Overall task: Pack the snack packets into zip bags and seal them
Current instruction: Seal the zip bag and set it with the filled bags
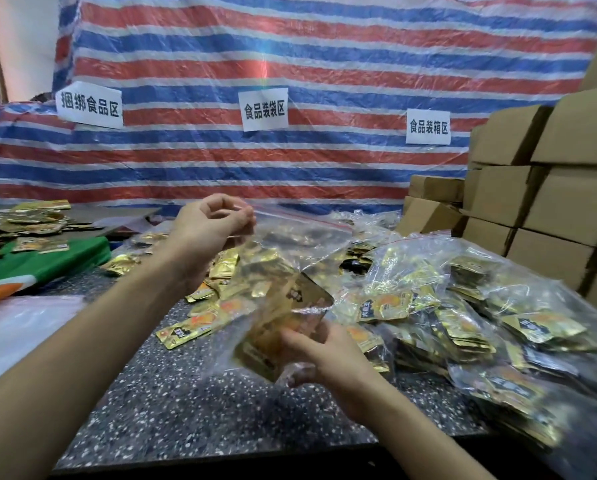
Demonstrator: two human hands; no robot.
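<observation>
The right hand (321,358), closest to the viewer, curls its fingers round the lower end of a clear plastic zip bag (290,244). Through the film it grips the gold foil snack packets (279,306) stacked inside. Farther up and to the left, the left hand (210,223) pinches the bag's top edge between thumb and fingertips, at the left end of its red zip strip (311,221). The bag hangs slanted between the two grips, above the dark speckled stone tabletop (186,393), mouth end high and away from the viewer. Whether the zip is pressed closed cannot be told.

Loose gold packets (200,327) lie on the table just left of the held bag. A heap of filled zip bags (480,323) sits to the right, beside stacked brown cardboard boxes (549,202). A red, white and blue striped tarpaulin (290,64) hangs behind.
</observation>
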